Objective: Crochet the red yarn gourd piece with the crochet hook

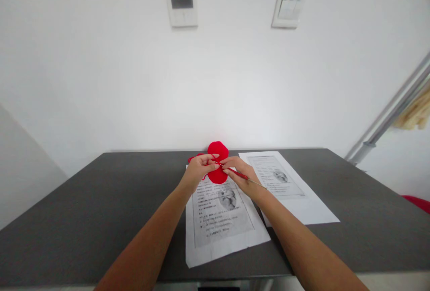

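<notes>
Over the printed sheet, my two hands meet at the fingertips. My left hand (198, 172) is closed, pinching red yarn (210, 162) between thumb and fingers, and a loose strand hangs below it. In my right hand (244, 175) is a thin crochet hook (239, 174) with a red grip, its metal end sticking out past the hand to the right. The hook's tip reaches the yarn at my left fingertips; the stitches are too small to make out. Right behind the fingers is a red yarn ball (218, 148), its middle partly hidden by them.
Two printed sheets, a nearer paper (228, 233) and a right-hand paper (312, 210), lie on the dark table (134, 192). A white wall with an intercom panel (183, 18) and a switch (289, 8) rises behind. At right are a grey pole (386, 125) and something red (416, 202).
</notes>
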Demonstrator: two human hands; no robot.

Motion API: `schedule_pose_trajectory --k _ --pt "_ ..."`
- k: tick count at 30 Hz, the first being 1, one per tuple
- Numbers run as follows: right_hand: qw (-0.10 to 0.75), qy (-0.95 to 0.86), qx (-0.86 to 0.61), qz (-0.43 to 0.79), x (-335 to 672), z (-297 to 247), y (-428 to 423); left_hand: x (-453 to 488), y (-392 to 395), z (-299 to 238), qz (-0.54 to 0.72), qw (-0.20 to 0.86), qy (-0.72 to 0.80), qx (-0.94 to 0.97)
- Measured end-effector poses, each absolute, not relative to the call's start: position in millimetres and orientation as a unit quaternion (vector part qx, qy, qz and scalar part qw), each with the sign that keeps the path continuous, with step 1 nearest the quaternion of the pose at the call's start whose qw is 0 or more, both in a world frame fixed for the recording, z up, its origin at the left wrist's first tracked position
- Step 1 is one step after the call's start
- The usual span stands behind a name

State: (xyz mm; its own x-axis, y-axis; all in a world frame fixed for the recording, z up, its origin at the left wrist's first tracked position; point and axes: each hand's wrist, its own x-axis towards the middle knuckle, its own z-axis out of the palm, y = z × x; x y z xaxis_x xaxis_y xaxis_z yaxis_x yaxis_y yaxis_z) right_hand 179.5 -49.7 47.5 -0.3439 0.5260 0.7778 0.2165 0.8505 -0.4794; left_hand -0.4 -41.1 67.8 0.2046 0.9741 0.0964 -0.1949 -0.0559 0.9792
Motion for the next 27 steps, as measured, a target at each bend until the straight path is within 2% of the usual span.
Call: schedule_pose_trajectory --k 5,9,17,21,27 --pt "0.522 -0.829 -0.194 0.045 177.6 44.2 -48.4 9.8 -45.1 65.2 0.516 0.672 0.331 0.414" --pt "0.523 -0.819 -0.234 -0.016 171.5 37.3 -48.9 17.8 -46.6 59.0 0.545 0.66 0.328 0.399" --pt "0.505 -0.823 -0.259 0.006 168.6 44.5 -55.4 3.2 -34.9 54.1 0.52 0.392 0.457 0.606" --pt "0.52 -0.811 -0.258 0.062 170.9 45.1 -54.3 -5.6 -29.0 54.1 0.475 0.308 0.496 0.658" --pt "0.506 -0.76 -0.359 0.196 174.9 45.8 -53.8 -12.2 -26.5 54.6 0.443 0.208 0.474 0.732"
